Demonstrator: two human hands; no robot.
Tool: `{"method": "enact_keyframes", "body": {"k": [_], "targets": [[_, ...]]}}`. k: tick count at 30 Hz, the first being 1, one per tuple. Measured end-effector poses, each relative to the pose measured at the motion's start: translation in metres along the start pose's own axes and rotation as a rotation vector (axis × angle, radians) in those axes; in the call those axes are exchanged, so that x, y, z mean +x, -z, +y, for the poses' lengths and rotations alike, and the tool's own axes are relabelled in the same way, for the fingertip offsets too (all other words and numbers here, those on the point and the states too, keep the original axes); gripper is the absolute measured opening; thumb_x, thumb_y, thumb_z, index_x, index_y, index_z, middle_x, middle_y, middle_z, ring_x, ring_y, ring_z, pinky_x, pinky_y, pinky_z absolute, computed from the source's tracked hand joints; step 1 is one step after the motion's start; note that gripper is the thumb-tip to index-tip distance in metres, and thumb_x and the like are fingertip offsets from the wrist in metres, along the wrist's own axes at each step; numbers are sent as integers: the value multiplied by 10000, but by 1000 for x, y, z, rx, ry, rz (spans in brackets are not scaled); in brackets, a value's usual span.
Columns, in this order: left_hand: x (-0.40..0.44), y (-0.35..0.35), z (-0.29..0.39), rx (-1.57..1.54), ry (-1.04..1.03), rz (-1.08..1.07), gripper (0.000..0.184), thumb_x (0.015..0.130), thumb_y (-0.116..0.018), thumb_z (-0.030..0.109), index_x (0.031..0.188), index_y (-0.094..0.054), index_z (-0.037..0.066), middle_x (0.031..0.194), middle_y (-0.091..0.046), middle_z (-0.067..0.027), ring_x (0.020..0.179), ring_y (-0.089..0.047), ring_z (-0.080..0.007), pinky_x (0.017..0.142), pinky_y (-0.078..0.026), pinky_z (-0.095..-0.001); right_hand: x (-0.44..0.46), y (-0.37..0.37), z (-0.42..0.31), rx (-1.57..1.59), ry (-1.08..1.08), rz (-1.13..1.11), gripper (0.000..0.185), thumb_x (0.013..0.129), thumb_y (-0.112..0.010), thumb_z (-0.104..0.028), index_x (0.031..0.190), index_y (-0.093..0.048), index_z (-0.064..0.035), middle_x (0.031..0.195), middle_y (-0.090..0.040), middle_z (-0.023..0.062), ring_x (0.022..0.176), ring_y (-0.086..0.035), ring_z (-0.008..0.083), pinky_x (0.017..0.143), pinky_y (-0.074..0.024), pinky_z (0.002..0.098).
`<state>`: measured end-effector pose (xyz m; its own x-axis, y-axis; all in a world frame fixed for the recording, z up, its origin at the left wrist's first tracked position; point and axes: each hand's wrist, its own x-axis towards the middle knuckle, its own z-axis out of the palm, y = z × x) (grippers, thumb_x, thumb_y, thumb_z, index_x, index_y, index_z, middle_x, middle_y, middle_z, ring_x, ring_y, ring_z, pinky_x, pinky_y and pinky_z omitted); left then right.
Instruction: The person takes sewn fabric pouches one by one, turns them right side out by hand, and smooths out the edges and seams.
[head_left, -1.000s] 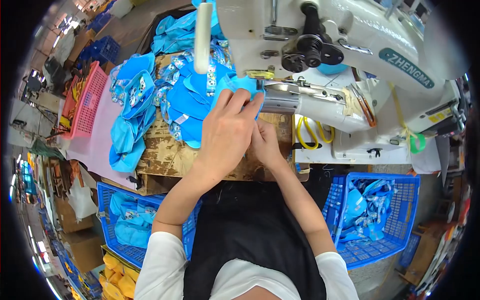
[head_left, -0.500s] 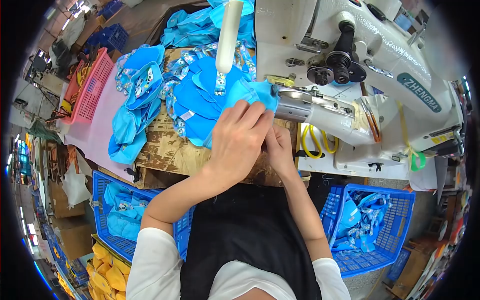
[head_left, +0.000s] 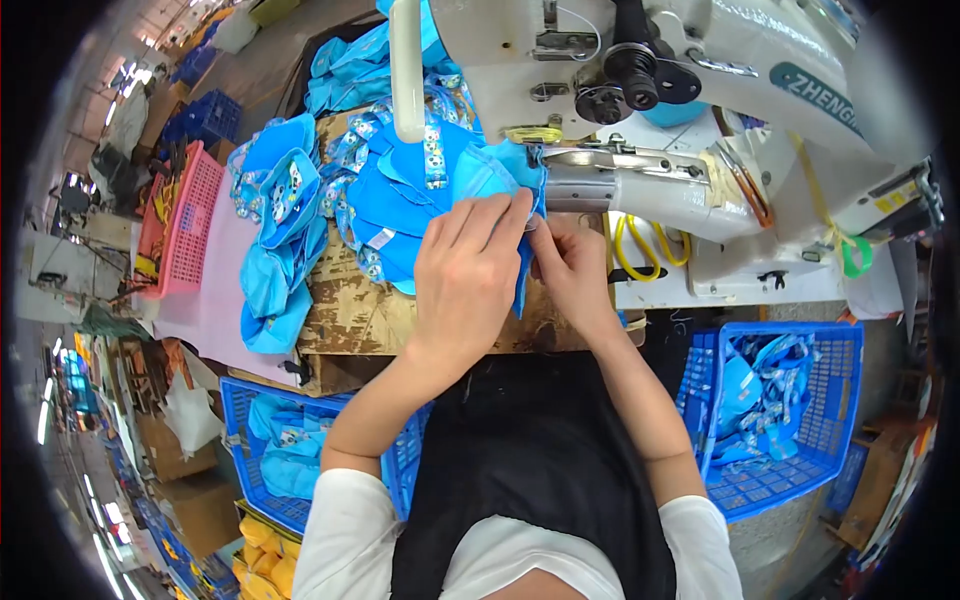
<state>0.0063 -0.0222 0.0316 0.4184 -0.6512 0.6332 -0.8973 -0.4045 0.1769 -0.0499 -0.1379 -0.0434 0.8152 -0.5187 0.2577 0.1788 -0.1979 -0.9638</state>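
Note:
A light-blue fabric piece (head_left: 487, 175), perhaps part of a cap, sits at the tip of the sewing machine's narrow arm (head_left: 582, 188). My left hand (head_left: 468, 275) is closed on its near edge, fingertips pressed together beside the arm's end. To the right, my right hand (head_left: 575, 262) pinches the same piece's edge between thumb and forefinger. A darker blue flap of it hangs down between both hands. Left of the arm lies a pile of blue fabric pieces (head_left: 390, 215) with panda-print straps, partly hidden behind my left hand.
The white sewing machine (head_left: 690, 50) stands at the right, with yellow-handled scissors (head_left: 632, 250) below its arm. More blue pieces (head_left: 280, 240) lie left on the worn board. Blue baskets (head_left: 850, 420) flank my lap. A pink basket (head_left: 200, 220) with tools is at far left.
The view has shifted a little. My hands have drawn slightly apart, and a fabric flap now shows hanging between them. Both hands stay by the tip of the machine's arm.

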Motion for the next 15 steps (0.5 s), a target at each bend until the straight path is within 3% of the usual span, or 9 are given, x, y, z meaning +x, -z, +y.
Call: {"method": "enact_keyframes", "body": {"k": [1, 5, 6, 10, 15], "targets": [[-1, -1, -1, 1, -15, -8, 348, 765, -685, -14, 1105, -723, 48, 1108, -660, -37, 914, -600, -221, 814, -491, -322, -2, 0, -1, 9, 0, 15, 462, 1064, -518, -281, 671, -603, -53, 572, -553, 15, 486, -449, 80, 454, -347, 239], [-6, -4, -5, -66, -4, 60, 348, 772, -675, 20, 1118, -706, 29, 1115, -685, -54, 945, -625, -222, 845, -494, -334, -12, 3, -16, -596, 143, -3, 488, 1060, -528, -265, 627, -576, -45, 542, -537, 9, 467, -435, 76, 443, -337, 245], [-5, -3, -6, -65, -12, 56, 348, 772, -675, 20, 1118, -706, 29, 1115, -685, -54, 945, -625, -222, 845, -494, -334, -14, 1, -16, -592, 140, 4, 488, 1060, -528, -265, 627, -576, -45, 542, -537, 9, 467, -435, 76, 443, -337, 245], [5, 5, -12, -109, -42, 76, 324, 745, -694, 25, 1067, -723, 37, 1118, -705, -64, 938, -635, -224, 830, -502, -332, -18, -4, -10, 247, -242, -162, 479, 1067, -518, -272, 644, -575, -54, 519, -521, -1, 450, -421, 74, 434, -330, 236], [12, 10, 1, -9, -47, -20, 288, 774, -676, -15, 1051, -747, 17, 1093, -733, -59, 921, -654, -224, 821, -528, -320, -22, -7, -10, 381, -286, -154, 469, 1074, -507, -284, 668, -579, -61, 517, -514, -5, 445, -413, 70, 428, -322, 224]]}}
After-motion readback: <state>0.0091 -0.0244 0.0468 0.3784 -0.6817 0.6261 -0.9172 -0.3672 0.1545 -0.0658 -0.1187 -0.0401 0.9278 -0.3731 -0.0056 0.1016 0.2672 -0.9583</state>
